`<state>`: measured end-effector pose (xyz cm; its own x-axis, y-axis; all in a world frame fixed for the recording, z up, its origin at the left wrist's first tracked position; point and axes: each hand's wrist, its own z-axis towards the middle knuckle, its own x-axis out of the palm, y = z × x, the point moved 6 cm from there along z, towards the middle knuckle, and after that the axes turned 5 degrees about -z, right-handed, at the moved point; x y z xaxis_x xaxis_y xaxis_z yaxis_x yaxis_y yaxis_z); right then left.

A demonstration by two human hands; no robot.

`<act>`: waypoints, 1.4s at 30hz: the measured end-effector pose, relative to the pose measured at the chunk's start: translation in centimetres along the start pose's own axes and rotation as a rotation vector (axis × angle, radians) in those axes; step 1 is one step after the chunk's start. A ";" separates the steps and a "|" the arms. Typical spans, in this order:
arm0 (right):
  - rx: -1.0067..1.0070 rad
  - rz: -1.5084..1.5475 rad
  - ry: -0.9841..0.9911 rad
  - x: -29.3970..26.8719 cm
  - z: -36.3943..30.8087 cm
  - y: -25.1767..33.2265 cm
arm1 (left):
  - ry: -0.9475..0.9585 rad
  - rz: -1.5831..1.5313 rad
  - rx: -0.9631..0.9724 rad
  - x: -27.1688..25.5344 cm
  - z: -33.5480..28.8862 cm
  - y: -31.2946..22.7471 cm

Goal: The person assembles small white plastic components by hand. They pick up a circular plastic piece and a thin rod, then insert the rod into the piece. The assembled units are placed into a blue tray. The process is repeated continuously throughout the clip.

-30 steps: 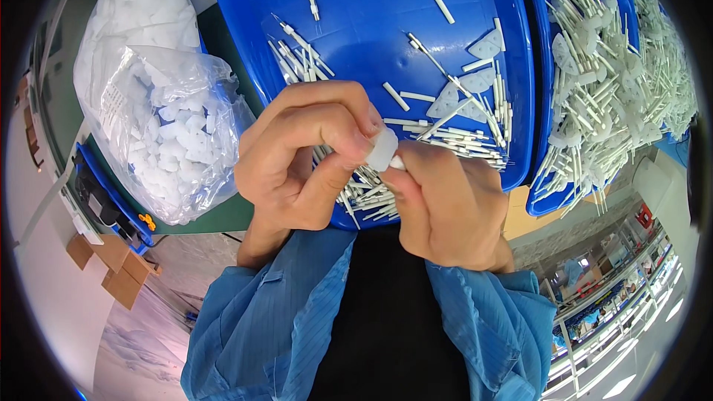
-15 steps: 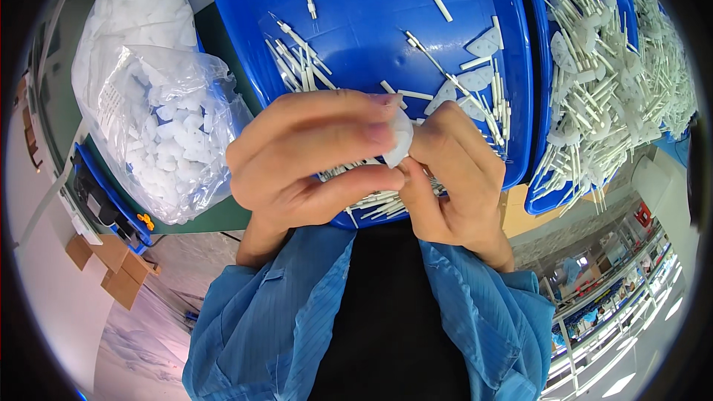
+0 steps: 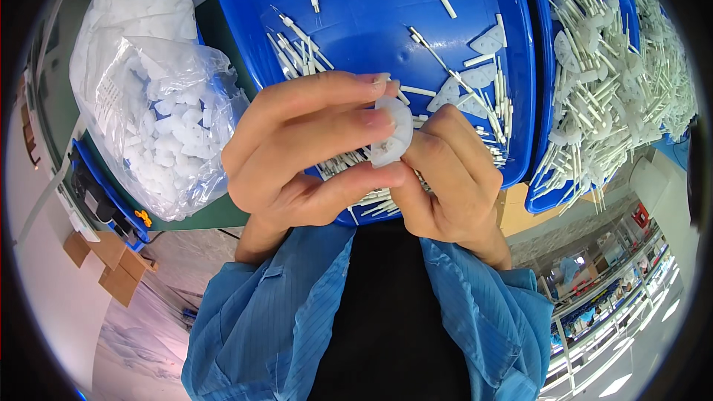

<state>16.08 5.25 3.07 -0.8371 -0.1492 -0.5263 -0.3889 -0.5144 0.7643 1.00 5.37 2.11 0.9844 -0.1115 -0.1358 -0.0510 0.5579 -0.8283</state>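
My left hand holds a small white, rounded plastic piece between thumb and fingers, over the near part of a blue tray. Against the right edge of that piece, my right hand is closed in a pinch. Whatever its fingertips grip is hidden behind them. Around and beneath my hands, the tray holds many thin white rods, some with fine wires at the ends. Several flat white plastic pieces lie at the tray's right side among rods.
To the left, an open clear plastic bag is full of small white pieces. A second blue tray on the right is heaped with assembled rods and white pieces. Cardboard is at lower left, and shelving at lower right.
The rounded white piece has turned to show more of its face, and my left fingers have spread a little around it. My right hand stays pinched beside it, shifted slightly.
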 end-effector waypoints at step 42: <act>0.442 0.055 0.168 -2.5 1.0 -1.3 | -0.072 -0.364 0.021 0.1 0.2 -0.2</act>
<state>18.31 7.19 3.76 -0.8012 -0.3194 -0.5061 -0.5031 -0.0985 0.8586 1.14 5.39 2.41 0.9468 -0.2480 0.2051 0.3075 0.5095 -0.8037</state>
